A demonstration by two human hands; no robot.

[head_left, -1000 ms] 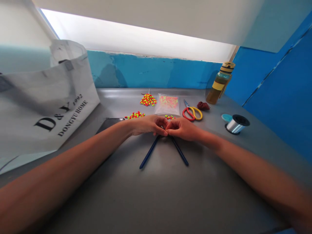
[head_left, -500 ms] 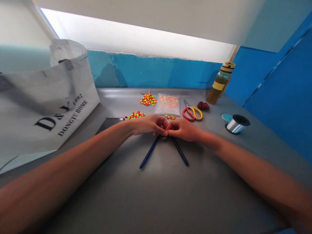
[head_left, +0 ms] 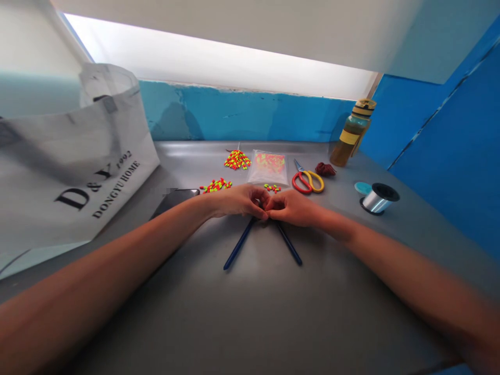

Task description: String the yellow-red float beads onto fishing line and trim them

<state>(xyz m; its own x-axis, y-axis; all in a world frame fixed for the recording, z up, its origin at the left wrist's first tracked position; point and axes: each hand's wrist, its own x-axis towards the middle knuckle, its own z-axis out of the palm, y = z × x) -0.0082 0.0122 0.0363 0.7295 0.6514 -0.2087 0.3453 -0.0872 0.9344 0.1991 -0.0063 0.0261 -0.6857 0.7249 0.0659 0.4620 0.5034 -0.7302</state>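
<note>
My left hand (head_left: 239, 201) and my right hand (head_left: 292, 207) meet fingertip to fingertip at the middle of the grey table (head_left: 250, 312). Both are closed in a pinch on something tiny that I cannot make out. Under them two dark blue sticks (head_left: 239, 244) splay towards me in a V, the right stick (head_left: 289, 245) under my right hand. Just beyond my fingers lie a few orange and yellow beads (head_left: 272, 187), with a row of beads (head_left: 215, 184) to the left, a bead pile (head_left: 237, 159) further back and a clear bead bag (head_left: 269, 166).
Red and yellow scissors (head_left: 308, 181) and a dark red tangle (head_left: 325, 169) lie right of the bag. A bottle (head_left: 353, 133) stands at the back right, a spool of clear line (head_left: 378, 199) on the right. A white carrier bag (head_left: 70, 166) fills the left; a dark phone (head_left: 174, 199) lies beside it.
</note>
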